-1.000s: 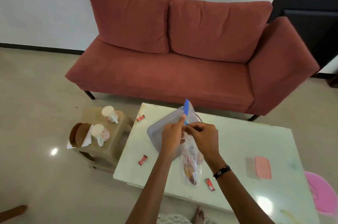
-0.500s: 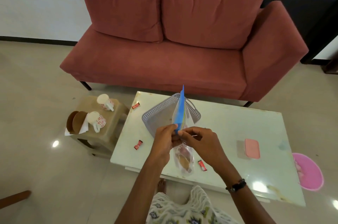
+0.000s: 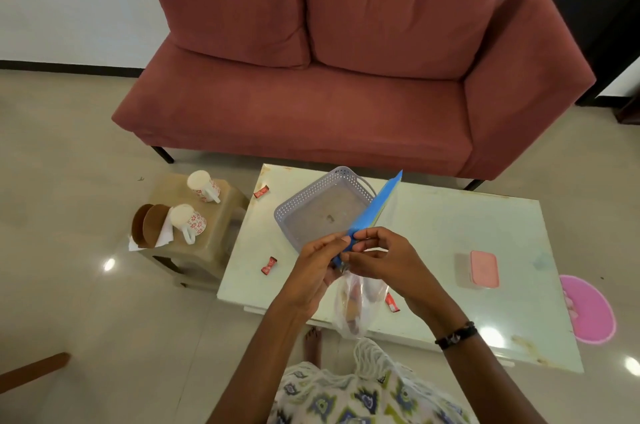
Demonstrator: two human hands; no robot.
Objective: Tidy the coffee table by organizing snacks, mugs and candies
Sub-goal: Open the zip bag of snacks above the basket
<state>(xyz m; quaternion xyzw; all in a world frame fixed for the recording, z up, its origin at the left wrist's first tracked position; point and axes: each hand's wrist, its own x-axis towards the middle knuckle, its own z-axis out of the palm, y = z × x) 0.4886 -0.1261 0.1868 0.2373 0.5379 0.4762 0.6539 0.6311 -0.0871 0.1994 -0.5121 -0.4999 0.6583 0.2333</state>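
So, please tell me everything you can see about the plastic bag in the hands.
The plastic bag is clear and thin, with a blue strip along its top. It hangs limp above the near edge of the coffee table. The left hand and the right hand pinch the strip's lower end; its far end points up over the grey basket. Brownish and reddish snacks show inside, blurred.

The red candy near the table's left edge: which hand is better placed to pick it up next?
Left hand, probably: the red candy lies just to its left, while the right hand sits farther away.
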